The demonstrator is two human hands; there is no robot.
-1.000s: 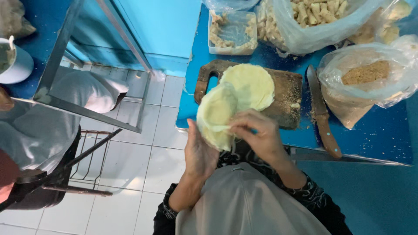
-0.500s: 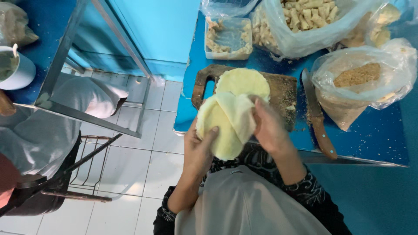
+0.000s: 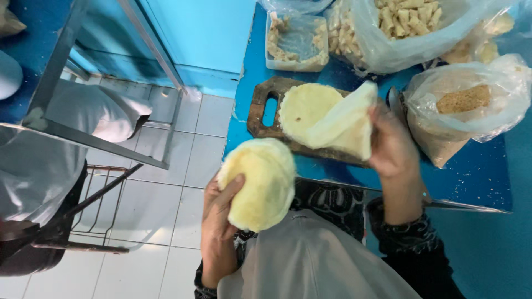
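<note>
My left hand (image 3: 219,218) grips a stack of thin pale yellow round wrappers (image 3: 260,182), held near my body below the table edge. My right hand (image 3: 393,147) pinches one single wrapper (image 3: 346,124) by its edge, and it droops over the wooden cutting board (image 3: 260,113). Another round wrapper (image 3: 302,111) lies flat on that board, partly under the one I hold.
On the blue table (image 3: 476,177) stand a clear tub of filling (image 3: 296,44), a big bag of fried pieces (image 3: 410,27) and a bag of breadcrumbs (image 3: 465,105). A knife (image 3: 394,99) lies behind my right hand. A metal rack (image 3: 94,138) and white floor tiles are left.
My right hand has peeled one wrapper off the stack and carried it right, over the board. My left hand has lowered the stack toward my body.
</note>
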